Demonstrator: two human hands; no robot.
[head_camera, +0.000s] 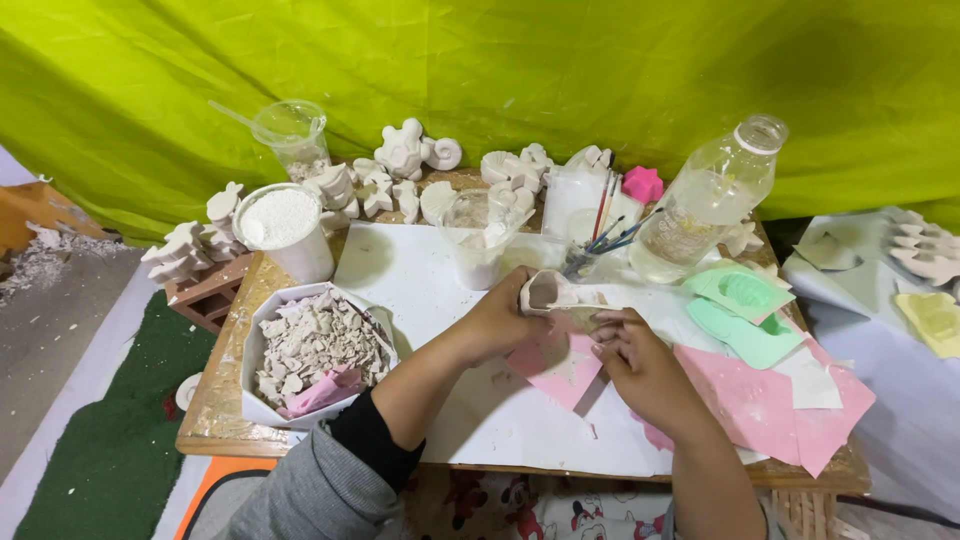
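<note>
Both my hands held the white mould.
My left hand (505, 318) and right hand (640, 362) gripped the white mould (556, 293) between them, above the pink sheet (556, 362).

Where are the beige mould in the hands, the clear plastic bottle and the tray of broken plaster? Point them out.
beige mould (552, 293), head view, on its open rim.
clear plastic bottle (706, 203), head view, mid-body.
tray of broken plaster (254, 345), head view, on its white left wall.
</note>
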